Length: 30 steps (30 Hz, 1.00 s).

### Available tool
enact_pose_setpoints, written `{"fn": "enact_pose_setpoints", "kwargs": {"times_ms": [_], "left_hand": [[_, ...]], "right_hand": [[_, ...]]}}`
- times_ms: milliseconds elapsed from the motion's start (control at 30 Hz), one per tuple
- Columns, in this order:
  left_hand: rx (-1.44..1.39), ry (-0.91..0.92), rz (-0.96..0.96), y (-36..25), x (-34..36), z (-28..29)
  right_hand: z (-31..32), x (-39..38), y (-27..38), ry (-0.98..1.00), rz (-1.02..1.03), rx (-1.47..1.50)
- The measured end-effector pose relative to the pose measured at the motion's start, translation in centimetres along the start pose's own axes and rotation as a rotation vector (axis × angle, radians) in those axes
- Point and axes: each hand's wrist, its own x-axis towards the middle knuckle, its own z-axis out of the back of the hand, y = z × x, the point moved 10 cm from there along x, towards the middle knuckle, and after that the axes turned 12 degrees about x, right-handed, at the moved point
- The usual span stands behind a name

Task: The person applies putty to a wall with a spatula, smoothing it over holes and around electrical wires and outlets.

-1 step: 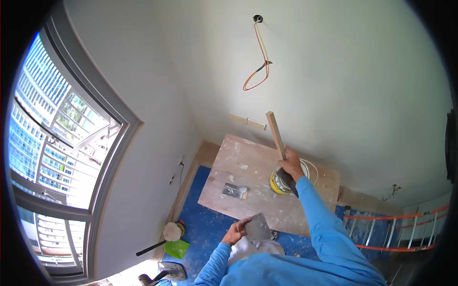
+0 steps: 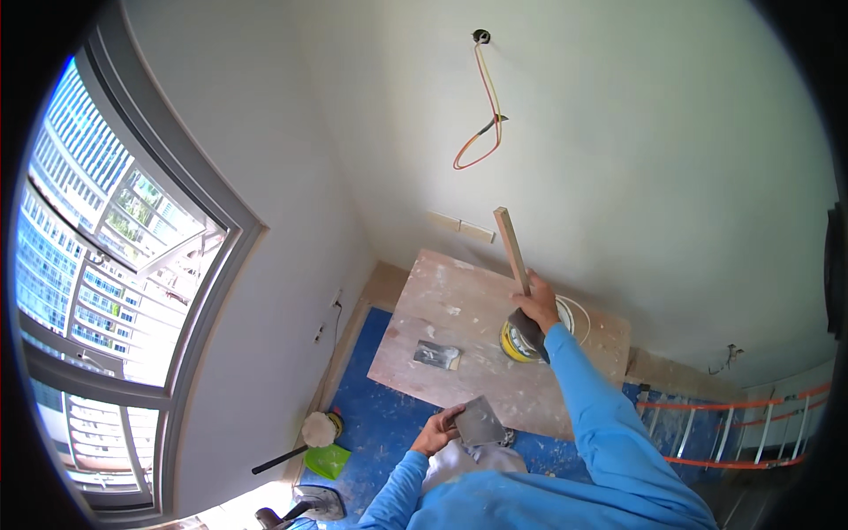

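Note:
My right hand (image 2: 539, 299) is closed round a long wooden stick (image 2: 508, 238), held at a slant over a yellow and white bucket (image 2: 514, 343); the stick's lower part shows dark grey. My left hand (image 2: 435, 431), nearer my body, grips a flat square grey plate (image 2: 480, 420) by its side, just over the near edge of a stained wooden board (image 2: 406, 300). A small grey scraper or pad (image 2: 433, 354) lies on the board, left of the bucket.
A window (image 2: 212, 265) fills the left wall. Blue sheeting (image 2: 362, 389) covers the floor, with a green dustpan (image 2: 329, 459) and pale round container (image 2: 320, 430). An orange ladder (image 2: 689, 406) lies at right. Looped wires (image 2: 477, 155) hang from the far wall.

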Motion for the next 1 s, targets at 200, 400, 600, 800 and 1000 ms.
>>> {"fn": "enact_pose_setpoints", "kwargs": {"times_ms": [200,400,600,800,1000], "left_hand": [[0.616,-0.157,0.028,1.8,-0.8,1.7],[0.356,-0.152,0.218,5.9,0.7,2.1],[0.282,-0.296,0.149,6.9,2.3,5.3],[0.044,-0.084,0.31,3.0,2.4,2.8],[0.062,0.025,0.28,3.2,3.2,3.3]], "right_hand": [[-1.4,-0.6,5.1,0.126,-0.26,-0.418],[9.6,-2.7,-0.6,-0.074,-0.209,-0.015],[13.5,-9.3,0.9,-0.206,-0.378,0.323],[14.6,-9.3,-2.9,-0.466,-0.234,0.167],[14.2,-11.8,-7.3,-0.537,-0.217,0.574]]}}
